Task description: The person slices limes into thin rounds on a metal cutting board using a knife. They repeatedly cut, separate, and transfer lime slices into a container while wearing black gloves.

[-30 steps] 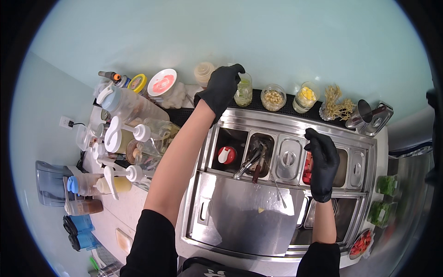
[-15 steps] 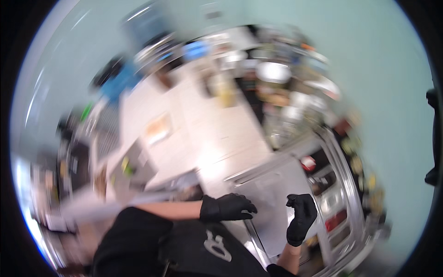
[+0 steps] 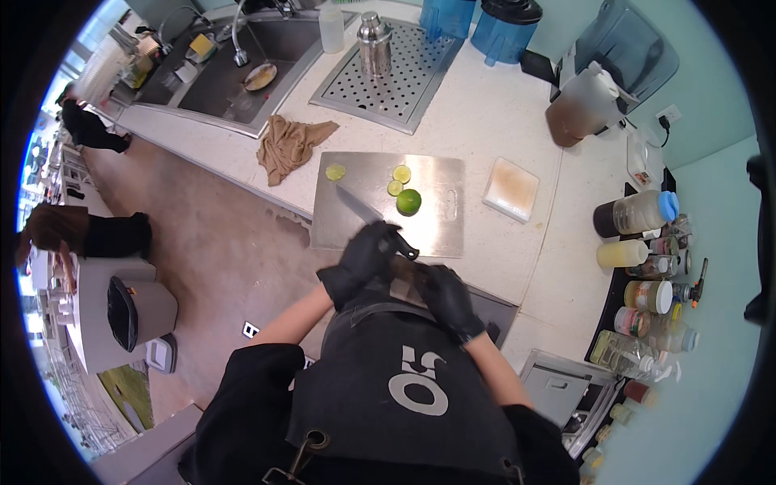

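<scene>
A steel cutting board (image 3: 347, 234) lies on the counter in front of me. On it are a cut green lime (image 3: 409, 202) and several pale slices, among them a lime slice (image 3: 402, 174). A knife (image 3: 356, 202) points its blade to the far left. My black-gloved left hand (image 3: 368, 255) covers the knife's handle area at the board's front edge; whether it grips the handle is unclear. Close beside it, near my apron, is my gloved right hand (image 3: 449, 299), its fingertips smeared by motion. What lies between the hands is blurred.
A brown cloth (image 3: 291, 145) lies left of the board, a white square container (image 3: 512, 189) right of it. Behind stand a metal shaker (image 3: 374, 48) on a perforated drain tray (image 3: 396, 105) and a sink (image 3: 250, 73). Bottles and jars line the right. Two people are at far left.
My view has swung left, from the metal station with the bins to the cutting board. My hands, apart before, are now close together at the board's front edge.
</scene>
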`<state>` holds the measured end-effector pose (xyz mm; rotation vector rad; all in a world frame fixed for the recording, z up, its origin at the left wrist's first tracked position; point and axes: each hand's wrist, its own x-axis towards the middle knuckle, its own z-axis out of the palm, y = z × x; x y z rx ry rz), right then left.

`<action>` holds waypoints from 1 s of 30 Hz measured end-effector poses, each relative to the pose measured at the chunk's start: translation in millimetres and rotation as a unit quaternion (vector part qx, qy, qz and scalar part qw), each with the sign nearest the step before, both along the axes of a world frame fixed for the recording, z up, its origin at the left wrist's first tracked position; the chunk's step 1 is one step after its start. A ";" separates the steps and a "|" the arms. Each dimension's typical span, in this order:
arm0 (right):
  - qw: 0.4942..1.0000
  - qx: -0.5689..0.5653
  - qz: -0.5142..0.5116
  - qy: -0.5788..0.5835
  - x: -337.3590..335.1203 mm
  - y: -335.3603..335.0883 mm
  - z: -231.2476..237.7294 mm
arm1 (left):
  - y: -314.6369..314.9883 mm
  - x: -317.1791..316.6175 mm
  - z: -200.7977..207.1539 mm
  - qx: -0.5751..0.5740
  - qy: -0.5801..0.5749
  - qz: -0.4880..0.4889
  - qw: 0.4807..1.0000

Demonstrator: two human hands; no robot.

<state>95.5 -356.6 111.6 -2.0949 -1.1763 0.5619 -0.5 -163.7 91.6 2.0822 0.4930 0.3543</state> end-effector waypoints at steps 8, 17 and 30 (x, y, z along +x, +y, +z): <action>0.967 -0.150 0.004 -0.208 -8.0 129.5 -50.4 | 121.5 87.1 -56.9 0.065 -0.022 0.010 0.998; 0.956 -0.166 -0.021 -0.239 -22.9 127.2 -63.8 | 131.9 120.8 -57.2 0.005 0.064 -0.037 0.997; 0.969 -0.153 -0.180 -0.066 4.4 126.9 -62.2 | 127.0 22.8 -64.1 -0.118 0.081 0.081 0.986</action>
